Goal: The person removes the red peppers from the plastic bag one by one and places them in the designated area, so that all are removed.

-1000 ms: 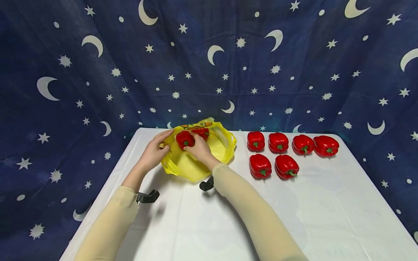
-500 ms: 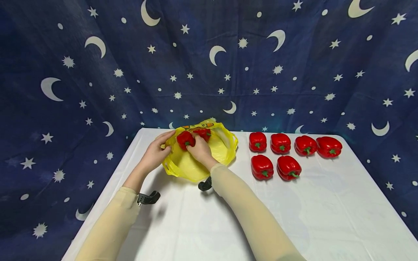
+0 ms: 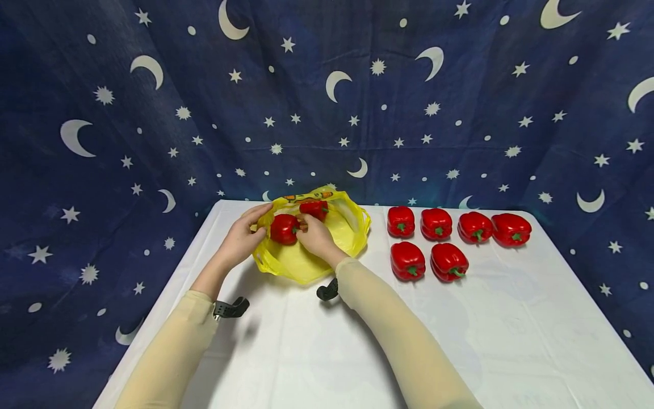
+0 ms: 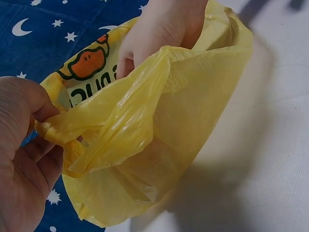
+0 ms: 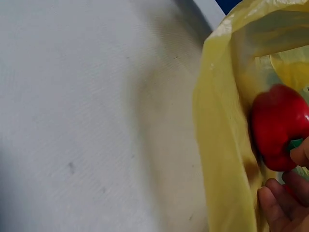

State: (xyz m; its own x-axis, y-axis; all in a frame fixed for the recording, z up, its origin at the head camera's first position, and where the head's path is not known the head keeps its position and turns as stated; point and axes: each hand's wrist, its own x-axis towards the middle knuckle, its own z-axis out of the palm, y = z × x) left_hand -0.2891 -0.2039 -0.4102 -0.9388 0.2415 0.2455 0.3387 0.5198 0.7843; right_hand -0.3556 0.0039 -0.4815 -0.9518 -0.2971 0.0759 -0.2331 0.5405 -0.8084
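Note:
A yellow plastic bag [image 3: 296, 264] lies with its mouth spread on the white table. My left hand [image 3: 242, 236] pinches the bag's left rim between thumb and fingers; the left wrist view shows the bunched film [image 4: 72, 145] there. My right hand [image 3: 318, 236] is inside the bag. Just left of it a red bell pepper [image 3: 283, 229] lies in the bag, its green stem towards my fingers. In the right wrist view my thumb is near the stem of this pepper [image 5: 277, 123], with the fingers spread below it. A second red pepper [image 3: 313, 209] lies farther back in the bag.
Several more red bell peppers [image 3: 407, 261] stand in two rows on the white table [image 3: 511, 341], right of the bag. Behind the table hangs a dark blue curtain [image 3: 306, 68] with moons and stars. Black straps [image 3: 231, 308] sit on my wrists.
The pepper by my right hand has turned and moved down and slightly left into the bag. My right fingers have come away from around it. My left hand stays on the rim.

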